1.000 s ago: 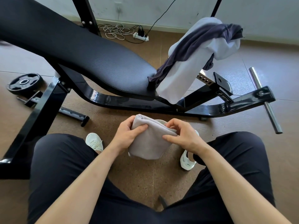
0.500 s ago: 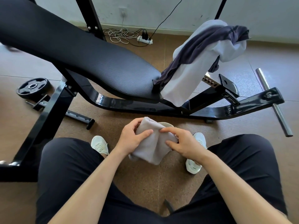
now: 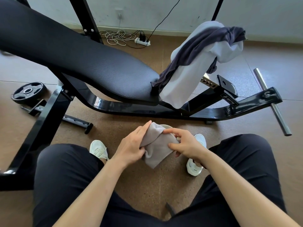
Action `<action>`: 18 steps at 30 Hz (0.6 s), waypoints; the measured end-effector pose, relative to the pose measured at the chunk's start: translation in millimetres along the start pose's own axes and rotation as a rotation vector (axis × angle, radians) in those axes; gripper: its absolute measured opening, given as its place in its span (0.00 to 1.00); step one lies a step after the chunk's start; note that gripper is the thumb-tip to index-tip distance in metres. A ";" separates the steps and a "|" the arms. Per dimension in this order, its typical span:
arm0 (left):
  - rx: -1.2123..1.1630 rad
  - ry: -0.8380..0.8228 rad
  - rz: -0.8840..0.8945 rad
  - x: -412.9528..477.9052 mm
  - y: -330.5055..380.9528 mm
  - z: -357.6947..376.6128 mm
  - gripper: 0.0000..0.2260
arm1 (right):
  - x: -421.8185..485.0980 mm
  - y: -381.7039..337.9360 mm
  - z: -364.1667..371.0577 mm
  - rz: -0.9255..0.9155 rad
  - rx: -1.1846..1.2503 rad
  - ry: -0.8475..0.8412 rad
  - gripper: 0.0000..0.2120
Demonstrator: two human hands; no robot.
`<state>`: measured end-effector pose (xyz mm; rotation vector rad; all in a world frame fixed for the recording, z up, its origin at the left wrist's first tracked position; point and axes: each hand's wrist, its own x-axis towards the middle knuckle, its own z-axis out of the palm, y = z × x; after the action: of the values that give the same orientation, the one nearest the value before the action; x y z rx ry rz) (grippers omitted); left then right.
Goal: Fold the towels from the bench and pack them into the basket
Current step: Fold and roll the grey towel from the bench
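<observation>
Fingers of left hand point(image 3: 131, 145) and right hand point(image 3: 186, 145) grip soft grey towel point(image 3: 157, 150) — plush, folded, rounded.

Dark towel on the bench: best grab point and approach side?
Probably pinch the dark towel at its bunched upper end, coming from above. It lies on top of the white towel, so lifting there should peel it off alone. Its lower tail narrows against the bench pad edge and may drag.
</observation>
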<state>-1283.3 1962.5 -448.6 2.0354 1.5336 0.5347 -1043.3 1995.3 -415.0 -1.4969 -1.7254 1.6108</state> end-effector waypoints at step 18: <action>-0.479 -0.229 -0.292 2.3 10.5 3.7 0.55 | -0.5 -4.5 -23.2 0.063 0.404 -0.102 0.23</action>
<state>-1272.6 1961.8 -445.0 1.4301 1.3729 0.4777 -1026.4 2007.6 -404.0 -1.3004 -1.3042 1.9548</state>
